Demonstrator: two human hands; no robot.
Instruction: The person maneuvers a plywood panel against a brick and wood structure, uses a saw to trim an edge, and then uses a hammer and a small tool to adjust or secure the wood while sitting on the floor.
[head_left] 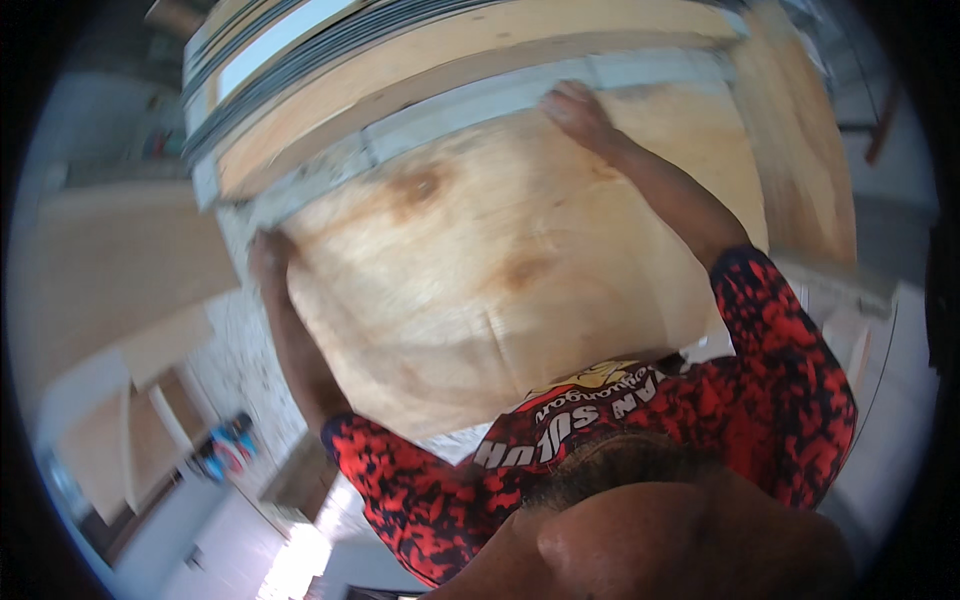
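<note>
A broad pale plywood sheet (450, 260) with brown knot marks lies in front of me, its near edge close to my chest. At its left edge, near the far left corner, my left hand (268, 255) is closed on the sheet; motion blur softens the fingers. Farther off and right of the middle, my right hand (577, 108) is at the far edge, its fingers bunched together over the rim. Just beyond that edge runs a pale grey strip (450, 112), touching or very near the right fingertips.
Beyond the strip rises a stack of wooden boards (480, 50) with dark and white layers. An upright wooden panel (800, 150) stands at the right. Wooden boards (130, 280) fill the left, with a blue and red object (228, 448) lower down.
</note>
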